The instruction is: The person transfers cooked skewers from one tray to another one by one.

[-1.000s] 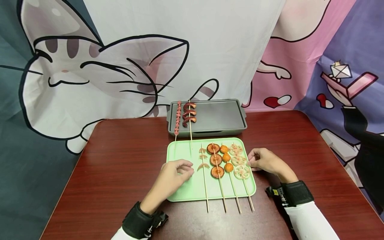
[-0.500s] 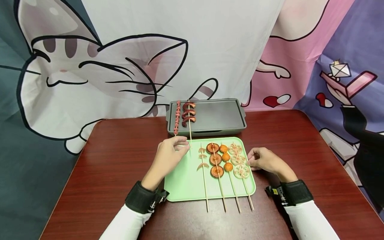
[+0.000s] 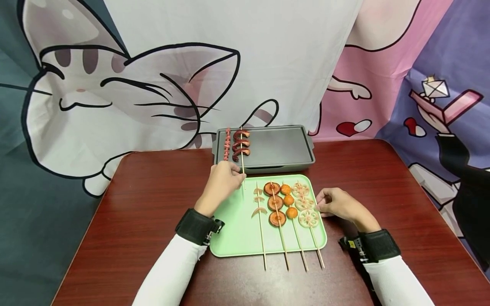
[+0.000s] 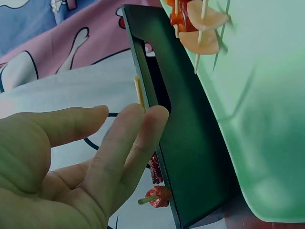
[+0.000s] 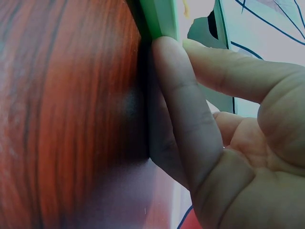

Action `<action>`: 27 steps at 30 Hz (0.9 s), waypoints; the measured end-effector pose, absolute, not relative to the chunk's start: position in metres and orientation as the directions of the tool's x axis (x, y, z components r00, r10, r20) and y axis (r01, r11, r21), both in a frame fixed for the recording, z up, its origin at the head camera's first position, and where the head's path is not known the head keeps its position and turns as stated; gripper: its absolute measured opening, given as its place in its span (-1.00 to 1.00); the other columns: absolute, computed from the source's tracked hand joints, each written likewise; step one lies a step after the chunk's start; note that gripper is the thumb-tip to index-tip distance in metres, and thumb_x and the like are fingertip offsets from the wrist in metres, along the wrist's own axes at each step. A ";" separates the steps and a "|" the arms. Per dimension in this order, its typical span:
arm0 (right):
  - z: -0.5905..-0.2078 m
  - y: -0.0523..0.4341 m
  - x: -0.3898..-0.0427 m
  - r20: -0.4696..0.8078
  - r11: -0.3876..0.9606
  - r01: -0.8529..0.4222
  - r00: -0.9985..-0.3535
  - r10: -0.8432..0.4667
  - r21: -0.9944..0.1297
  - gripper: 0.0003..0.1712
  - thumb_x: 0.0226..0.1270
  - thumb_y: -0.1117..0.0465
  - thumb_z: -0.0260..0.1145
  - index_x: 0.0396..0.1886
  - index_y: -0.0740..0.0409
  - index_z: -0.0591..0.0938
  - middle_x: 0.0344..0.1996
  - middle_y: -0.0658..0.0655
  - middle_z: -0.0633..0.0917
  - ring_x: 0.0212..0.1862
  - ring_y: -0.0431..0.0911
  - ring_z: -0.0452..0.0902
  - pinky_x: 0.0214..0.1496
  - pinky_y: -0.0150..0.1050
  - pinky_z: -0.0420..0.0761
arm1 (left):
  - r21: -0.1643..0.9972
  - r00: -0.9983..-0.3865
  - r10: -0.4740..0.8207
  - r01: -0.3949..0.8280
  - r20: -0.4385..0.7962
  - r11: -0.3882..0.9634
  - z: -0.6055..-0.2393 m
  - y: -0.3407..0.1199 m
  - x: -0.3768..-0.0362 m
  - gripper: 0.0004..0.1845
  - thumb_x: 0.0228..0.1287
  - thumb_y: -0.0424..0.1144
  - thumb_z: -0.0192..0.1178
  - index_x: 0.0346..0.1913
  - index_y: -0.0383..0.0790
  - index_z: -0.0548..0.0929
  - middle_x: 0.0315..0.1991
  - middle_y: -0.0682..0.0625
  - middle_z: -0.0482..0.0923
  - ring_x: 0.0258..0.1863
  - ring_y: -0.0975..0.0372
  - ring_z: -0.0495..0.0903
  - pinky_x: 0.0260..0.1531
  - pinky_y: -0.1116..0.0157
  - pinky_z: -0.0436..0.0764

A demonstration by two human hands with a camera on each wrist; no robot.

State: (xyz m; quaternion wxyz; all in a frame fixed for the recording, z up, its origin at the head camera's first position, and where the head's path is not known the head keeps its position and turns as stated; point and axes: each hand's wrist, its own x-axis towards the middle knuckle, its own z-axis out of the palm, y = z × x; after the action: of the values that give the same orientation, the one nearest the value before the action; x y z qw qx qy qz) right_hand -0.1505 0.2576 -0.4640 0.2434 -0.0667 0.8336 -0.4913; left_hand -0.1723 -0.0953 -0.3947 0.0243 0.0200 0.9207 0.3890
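A dark red wood-grain bench (image 3: pixel 153 204) with rounded corners stands before a hanging cloth backdrop (image 3: pixel 268 63). The cloth shows a large white cartoon cat (image 3: pixel 115 97) on grey-blue at left, pink and purple drawings at right. Light is even.

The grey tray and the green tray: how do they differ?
The grey tray lies farther from the person, dark with raised walls; the green tray lies nearer, pale and shallow. The grey tray bears two skewers at its left end; the green tray bears four at its right. The left hand reaches the grey tray's skewers; the right hand touches the green tray's edge. Both are rectangular.
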 end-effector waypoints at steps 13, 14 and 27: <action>-0.465 0.258 -0.151 -0.327 0.504 0.112 -0.874 -0.360 -0.856 -0.86 0.34 0.49 0.31 -0.16 0.48 0.54 -0.38 0.17 0.61 -0.32 -0.11 0.63 -0.29 -0.29 0.80 | 0.707 -0.993 0.035 -0.057 -0.115 0.705 -0.403 -0.084 -0.188 -0.89 0.29 -0.37 0.41 -0.16 -0.32 0.79 -0.47 -0.05 0.78 -0.29 0.06 0.77 -0.44 0.31 0.61; -0.465 0.258 -0.151 -0.326 0.504 0.112 -0.874 -0.360 -0.857 -0.86 0.34 0.49 0.30 -0.17 0.48 0.54 -0.38 0.17 0.61 -0.32 -0.11 0.63 -0.29 -0.30 0.80 | 0.706 -0.993 0.037 -0.053 -0.112 0.706 -0.403 -0.084 -0.188 -0.90 0.29 -0.38 0.41 -0.17 -0.32 0.78 -0.47 -0.04 0.78 -0.32 0.11 0.76 -0.42 0.35 0.57; -0.462 0.257 -0.150 -0.323 0.496 0.110 -0.872 -0.368 -0.861 -0.84 0.35 0.48 0.31 -0.16 0.50 0.53 -0.37 0.17 0.62 -0.33 -0.15 0.64 -0.28 -0.29 0.80 | 0.749 -0.986 0.047 -0.091 -0.161 0.656 -0.400 -0.087 -0.191 -0.80 0.28 -0.38 0.42 -0.07 -0.37 0.73 -0.38 -0.11 0.80 -0.53 0.23 0.77 -0.48 0.37 0.63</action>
State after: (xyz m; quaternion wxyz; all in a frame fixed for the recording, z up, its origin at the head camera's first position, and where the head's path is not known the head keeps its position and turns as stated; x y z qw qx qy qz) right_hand -0.1495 0.2570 -0.4623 0.2409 -0.0775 0.8305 -0.4962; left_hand -0.1905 -0.0867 -0.3997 0.0831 -0.0123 0.9061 0.4146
